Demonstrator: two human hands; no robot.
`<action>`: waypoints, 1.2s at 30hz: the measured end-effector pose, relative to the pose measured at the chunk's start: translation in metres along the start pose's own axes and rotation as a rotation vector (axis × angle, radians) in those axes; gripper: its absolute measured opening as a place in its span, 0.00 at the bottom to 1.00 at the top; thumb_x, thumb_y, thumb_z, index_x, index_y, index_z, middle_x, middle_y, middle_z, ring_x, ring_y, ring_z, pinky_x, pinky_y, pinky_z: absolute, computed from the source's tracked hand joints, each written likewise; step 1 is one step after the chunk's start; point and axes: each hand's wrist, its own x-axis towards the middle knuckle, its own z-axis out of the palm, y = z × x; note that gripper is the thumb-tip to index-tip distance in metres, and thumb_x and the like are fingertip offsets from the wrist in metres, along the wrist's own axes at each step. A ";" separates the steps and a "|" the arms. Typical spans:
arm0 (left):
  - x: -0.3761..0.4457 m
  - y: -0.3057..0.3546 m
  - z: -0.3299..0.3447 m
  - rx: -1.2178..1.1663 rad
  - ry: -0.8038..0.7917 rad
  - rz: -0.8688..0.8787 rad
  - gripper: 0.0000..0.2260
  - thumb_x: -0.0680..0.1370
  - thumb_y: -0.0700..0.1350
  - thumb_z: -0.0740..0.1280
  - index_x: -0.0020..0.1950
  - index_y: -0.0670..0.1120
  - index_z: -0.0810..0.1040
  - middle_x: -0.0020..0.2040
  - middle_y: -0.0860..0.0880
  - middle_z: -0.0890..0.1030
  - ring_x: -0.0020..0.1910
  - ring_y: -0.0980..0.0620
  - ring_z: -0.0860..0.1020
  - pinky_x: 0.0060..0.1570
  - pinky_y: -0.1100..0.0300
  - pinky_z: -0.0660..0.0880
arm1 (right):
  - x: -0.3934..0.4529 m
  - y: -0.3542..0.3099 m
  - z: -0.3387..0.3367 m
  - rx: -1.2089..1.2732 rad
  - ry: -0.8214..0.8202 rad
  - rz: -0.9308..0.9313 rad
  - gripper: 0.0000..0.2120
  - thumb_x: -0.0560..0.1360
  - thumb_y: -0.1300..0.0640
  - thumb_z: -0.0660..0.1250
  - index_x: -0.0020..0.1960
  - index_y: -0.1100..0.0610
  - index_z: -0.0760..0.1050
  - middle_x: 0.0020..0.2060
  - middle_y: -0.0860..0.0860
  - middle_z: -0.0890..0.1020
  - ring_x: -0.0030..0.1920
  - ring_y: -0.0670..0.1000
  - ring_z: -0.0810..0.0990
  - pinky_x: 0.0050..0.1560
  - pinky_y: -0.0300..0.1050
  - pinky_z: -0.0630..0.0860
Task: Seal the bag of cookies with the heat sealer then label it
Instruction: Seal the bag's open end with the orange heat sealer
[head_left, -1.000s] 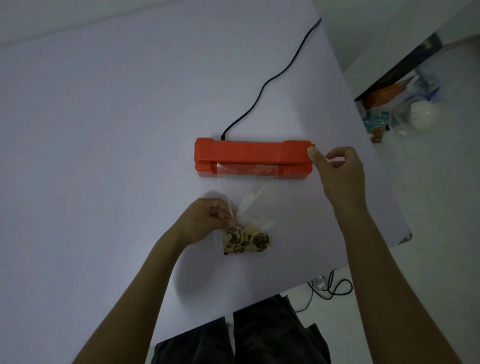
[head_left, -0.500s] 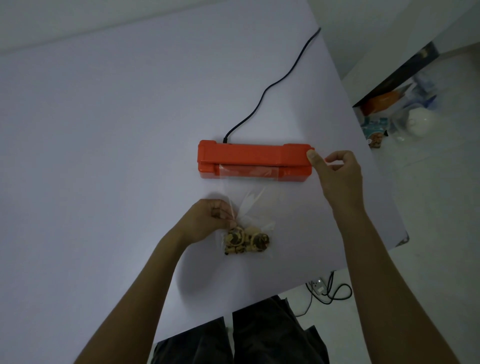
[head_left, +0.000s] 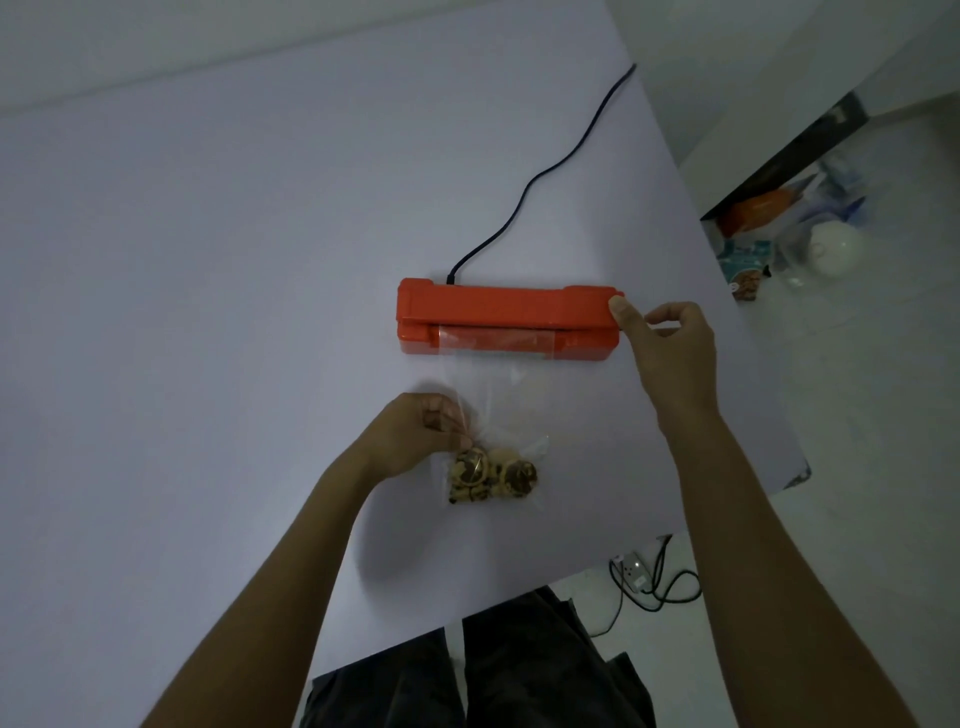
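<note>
An orange heat sealer (head_left: 506, 322) lies across the white table (head_left: 208, 312), with its black cord (head_left: 540, 176) running off to the far right. A clear bag (head_left: 498, 405) has its open end tucked under the sealer's bar. Cookies (head_left: 491, 475) sit bunched at the bag's near end. My left hand (head_left: 415, 434) pinches the bag's left side just above the cookies. My right hand (head_left: 670, 353) has its thumb tip against the sealer's right end, the other fingers curled beside it and apart from the sealer.
The table's right edge runs close past the sealer's right end. On the floor beyond lie packets and a white round object (head_left: 836, 249). A power strip with cables (head_left: 649, 577) lies on the floor by the near edge. My dark trousers show below.
</note>
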 end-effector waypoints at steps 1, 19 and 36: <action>-0.001 0.000 0.000 -0.005 0.009 0.000 0.09 0.71 0.35 0.74 0.49 0.35 0.81 0.45 0.42 0.85 0.45 0.49 0.83 0.49 0.61 0.78 | -0.001 -0.001 0.000 0.015 -0.005 0.014 0.23 0.69 0.38 0.71 0.49 0.55 0.71 0.37 0.47 0.74 0.34 0.45 0.73 0.34 0.39 0.69; -0.005 0.040 -0.046 0.135 0.450 0.314 0.38 0.73 0.38 0.73 0.77 0.53 0.57 0.71 0.47 0.63 0.61 0.50 0.71 0.53 0.57 0.74 | -0.037 -0.024 -0.013 0.396 -0.173 0.056 0.21 0.80 0.53 0.60 0.30 0.53 0.78 0.30 0.52 0.81 0.33 0.49 0.77 0.42 0.46 0.76; 0.006 0.066 -0.075 0.342 0.281 0.327 0.28 0.72 0.40 0.75 0.70 0.49 0.71 0.68 0.48 0.75 0.58 0.46 0.80 0.58 0.59 0.74 | -0.057 0.004 0.039 0.357 -0.384 0.215 0.07 0.74 0.55 0.71 0.48 0.59 0.80 0.43 0.54 0.86 0.44 0.51 0.85 0.46 0.40 0.79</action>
